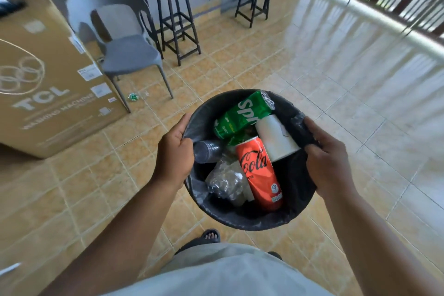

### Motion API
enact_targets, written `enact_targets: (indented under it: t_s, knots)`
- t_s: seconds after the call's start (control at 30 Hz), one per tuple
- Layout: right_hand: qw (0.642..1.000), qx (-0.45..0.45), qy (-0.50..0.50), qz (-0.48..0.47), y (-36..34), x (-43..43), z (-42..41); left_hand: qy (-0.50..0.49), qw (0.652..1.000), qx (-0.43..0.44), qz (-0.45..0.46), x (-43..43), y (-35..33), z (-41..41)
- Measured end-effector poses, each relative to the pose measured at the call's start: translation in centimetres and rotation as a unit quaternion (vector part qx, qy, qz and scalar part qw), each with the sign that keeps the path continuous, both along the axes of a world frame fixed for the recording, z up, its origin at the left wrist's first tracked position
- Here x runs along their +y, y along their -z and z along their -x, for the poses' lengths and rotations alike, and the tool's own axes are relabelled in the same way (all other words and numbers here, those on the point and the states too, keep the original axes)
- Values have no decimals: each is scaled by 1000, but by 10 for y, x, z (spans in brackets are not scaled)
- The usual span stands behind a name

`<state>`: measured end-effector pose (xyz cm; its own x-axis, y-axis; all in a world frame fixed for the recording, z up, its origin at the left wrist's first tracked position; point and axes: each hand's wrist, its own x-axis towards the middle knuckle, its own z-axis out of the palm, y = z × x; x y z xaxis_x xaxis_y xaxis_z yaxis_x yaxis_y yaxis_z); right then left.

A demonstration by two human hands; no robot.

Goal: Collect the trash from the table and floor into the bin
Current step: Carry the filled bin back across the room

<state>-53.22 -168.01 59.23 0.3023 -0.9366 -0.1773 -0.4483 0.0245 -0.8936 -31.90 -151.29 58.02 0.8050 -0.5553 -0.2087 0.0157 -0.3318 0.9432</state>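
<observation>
Two hands carry the bin (240,224): my left hand (174,151) curls over the near-left rim and my right hand (324,158) pinches the rim and a fold of the black liner on the opposite side. Gripping both sides keeps the mouth level and pins the liner so it cannot slide in under the load. The bin seems to hang clear of the floor in front of my body, above my sandalled foot.

Inside, the green can (240,115) lies slanted with its top poking over the far rim. The white paper cup (276,138) leans against it, and the red can (258,173) rests lengthwise beside the cup. A clear plastic cup (206,151) sits just under my left fingers, with crumpled clear plastic (225,181) below it.

A small green-and-white scrap (132,96) lies on the tiles between a leg of the grey chair (129,53) and the cardboard box (48,79). I judge that to be the trash not yet collected. Open tile lies between me and it. The gap there is tight, though, boxed in by the chair legs and the carton's corner, so the bin is best set down short of the chair. The green can could tip out if I tilt forward.
</observation>
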Motion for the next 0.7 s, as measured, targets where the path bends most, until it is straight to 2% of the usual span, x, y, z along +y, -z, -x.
enact_targets:
  t_s: [0.17, 0.4, 0.53, 0.7]
  knots:
    - [999, -5, -37, -4, -4, 17, -70, -55, 998, -7, 0, 40, -3, -48]
    - [989, -1, -150, -1, -6, 20, -174, -164, 986, 8, 4, 78, -1, -108]
    - [977, 6, -213, 6, -3, 10, -242, -227, 974, 7, 1, 86, 4, -145]
    - [946, -2, -325, 22, -8, -6, -329, -320, 948, 0, -8, 85, -4, -185]
